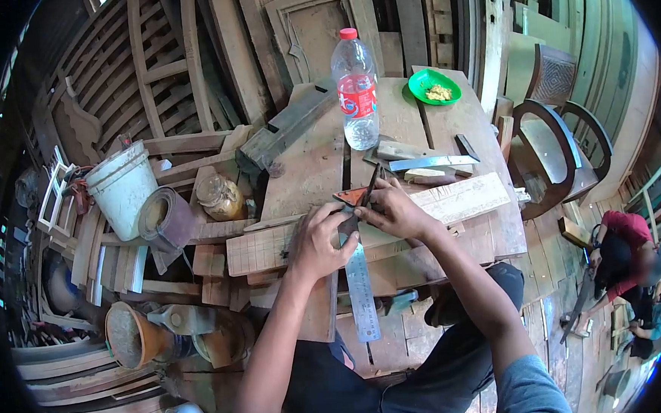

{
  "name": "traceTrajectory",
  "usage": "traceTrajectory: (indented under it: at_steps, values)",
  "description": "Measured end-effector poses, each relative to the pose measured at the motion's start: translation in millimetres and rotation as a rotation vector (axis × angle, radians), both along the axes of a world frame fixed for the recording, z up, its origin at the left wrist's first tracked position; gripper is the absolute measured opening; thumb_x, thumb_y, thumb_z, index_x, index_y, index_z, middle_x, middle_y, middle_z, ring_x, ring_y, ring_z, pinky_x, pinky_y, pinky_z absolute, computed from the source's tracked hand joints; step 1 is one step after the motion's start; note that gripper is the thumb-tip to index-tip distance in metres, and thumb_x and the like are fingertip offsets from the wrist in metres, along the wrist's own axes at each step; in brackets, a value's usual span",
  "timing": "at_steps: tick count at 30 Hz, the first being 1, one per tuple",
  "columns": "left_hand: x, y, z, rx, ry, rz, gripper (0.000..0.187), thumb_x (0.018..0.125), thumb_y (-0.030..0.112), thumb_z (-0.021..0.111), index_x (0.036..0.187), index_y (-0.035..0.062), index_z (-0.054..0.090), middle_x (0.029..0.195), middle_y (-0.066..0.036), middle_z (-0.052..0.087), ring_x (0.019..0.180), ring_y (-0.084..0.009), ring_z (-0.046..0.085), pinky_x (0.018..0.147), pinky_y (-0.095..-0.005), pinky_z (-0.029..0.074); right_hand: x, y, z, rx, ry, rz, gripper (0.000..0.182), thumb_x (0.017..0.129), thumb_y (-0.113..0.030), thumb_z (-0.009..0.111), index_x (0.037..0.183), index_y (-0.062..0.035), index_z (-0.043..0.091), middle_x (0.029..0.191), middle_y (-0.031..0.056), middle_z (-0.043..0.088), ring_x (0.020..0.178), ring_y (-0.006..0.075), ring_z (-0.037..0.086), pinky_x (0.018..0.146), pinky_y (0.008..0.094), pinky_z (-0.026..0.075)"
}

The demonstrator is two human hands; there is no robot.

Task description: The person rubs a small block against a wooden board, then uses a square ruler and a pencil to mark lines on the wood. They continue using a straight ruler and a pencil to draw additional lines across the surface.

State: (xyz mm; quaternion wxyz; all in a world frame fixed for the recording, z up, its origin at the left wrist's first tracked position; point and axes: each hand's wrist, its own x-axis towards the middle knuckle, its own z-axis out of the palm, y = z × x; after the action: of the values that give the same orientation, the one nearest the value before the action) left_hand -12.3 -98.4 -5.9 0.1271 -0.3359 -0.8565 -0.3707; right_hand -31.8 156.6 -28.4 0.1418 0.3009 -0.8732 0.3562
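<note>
A long wooden plank (466, 198) lies across a rough wooden workbench (305, 162). A steel ruler (362, 295) with a red-brown triangular head (351, 196) rests on the plank, its blade pointing toward me. My left hand (319, 241) presses down on the ruler and the plank from the left. My right hand (391, 209) is closed around a thin dark pencil-like tool at the square's head, its tip on the wood.
A plastic water bottle (355, 87) and a green plate (434, 86) of food stand at the bench's far end. A metal blade (430, 162) and wood offcuts lie beyond my hands. White bucket (121, 187), sandpaper roll (161, 217), orange pot (130, 336) at left. Another person (625, 253) crouches at right.
</note>
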Motion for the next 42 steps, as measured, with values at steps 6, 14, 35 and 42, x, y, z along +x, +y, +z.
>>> traceTrajectory:
  at_steps: [6, 14, 35, 42]
  values:
    - [-0.9, -0.4, -4.0, -0.024, 0.021, 0.033, 0.042, 0.089, 0.025, 0.088, 0.126, 0.0053, 0.085, 0.138, -0.016, 0.077, 0.127, -0.0389, 0.074, 0.111, -0.0501, 0.059, 2.2, -0.6, 6.3, -0.006, -0.028, -0.015, 0.038, 0.111, -0.04, 0.077, 0.112, -0.0023, 0.081, 0.108, 0.0195, 0.074, 0.12, 0.0375, 0.064, 0.108, 0.0533, 0.043]
    - [-1.4, -1.9, -4.6, -0.015, 0.02, 0.023, 0.042, 0.089, 0.023, 0.088, 0.125, 0.0025, 0.084, 0.138, -0.018, 0.077, 0.128, -0.0401, 0.074, 0.113, -0.0497, 0.058, 0.7, 2.6, 2.7, 0.043, -0.045, 0.037, 0.036, 0.111, -0.038, 0.076, 0.117, -0.0025, 0.082, 0.107, 0.0204, 0.073, 0.118, 0.0396, 0.064, 0.11, 0.0542, 0.044]
    - [-1.4, -0.7, -4.0, 0.002, 0.012, 0.014, 0.041, 0.088, 0.018, 0.088, 0.123, -0.002, 0.083, 0.137, -0.021, 0.077, 0.127, -0.042, 0.074, 0.113, -0.0497, 0.059, 5.1, 1.3, 3.4, -0.002, -0.064, 0.063, 0.038, 0.111, -0.038, 0.078, 0.102, -0.0016, 0.078, 0.105, 0.02, 0.071, 0.117, 0.0385, 0.064, 0.11, 0.0524, 0.043]
    - [-1.1, -0.7, -5.9, -0.005, 0.034, 0.032, 0.038, 0.088, 0.025, 0.088, 0.121, 0.0039, 0.084, 0.138, -0.015, 0.078, 0.126, -0.0391, 0.075, 0.11, -0.0508, 0.059, 6.5, 0.4, 5.4, -0.01, -0.062, 0.052, 0.042, 0.11, -0.04, 0.078, 0.095, -0.0012, 0.076, 0.098, 0.02, 0.069, 0.112, 0.0389, 0.064, 0.108, 0.053, 0.043]
